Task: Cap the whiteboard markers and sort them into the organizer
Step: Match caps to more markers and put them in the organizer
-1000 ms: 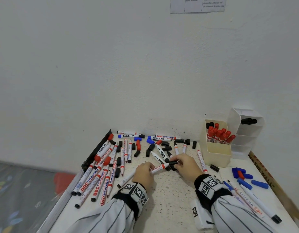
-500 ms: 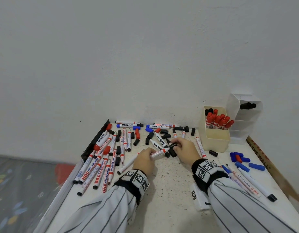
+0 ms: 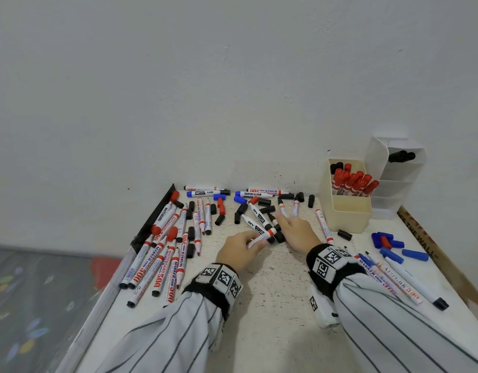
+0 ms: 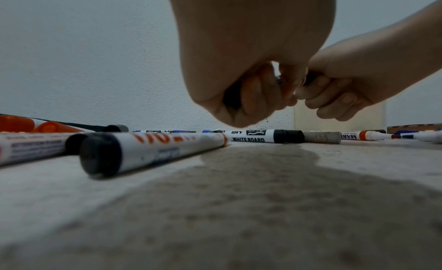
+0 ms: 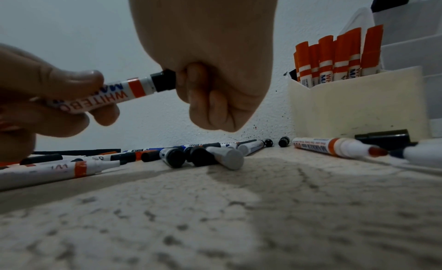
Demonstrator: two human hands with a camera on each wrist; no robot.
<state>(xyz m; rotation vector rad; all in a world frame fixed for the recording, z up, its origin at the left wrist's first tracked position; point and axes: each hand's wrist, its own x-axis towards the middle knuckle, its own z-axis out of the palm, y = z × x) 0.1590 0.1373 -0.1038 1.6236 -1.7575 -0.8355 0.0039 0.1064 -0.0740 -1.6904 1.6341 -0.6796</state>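
Holding a red-banded whiteboard marker (image 5: 102, 96) by its barrel, the left hand (image 3: 239, 250) has thumb and fingers curled round the printed white body, while the right hand (image 3: 297, 232) pinches a black cap (image 5: 164, 82) at the marker's tip end. Both hands hover low, to the left of the cream organizer bin (image 3: 345, 211) and nearer the person than it is. The cap looks seated on or nearly on the tip; whether it has clicked home cannot be told.

The marker is judged light, rigid and smooth, so it may roll or slip under a loose grip. The mid-barrel, where the left hand has it, looks the sensible hold, leaving the tip end free. The cap is small and hard; a firm pinch on its sides and a straight push along the barrel should seat it.

The cream bin stands against the wall with red-capped markers (image 3: 352, 183) upright in it, and a white tiered organizer (image 3: 394, 181) just beyond it holds black-capped ones (image 3: 400, 156) in its top slot. Left of the bin, loose caps and uncapped markers lie scattered on the table (image 3: 272, 305).
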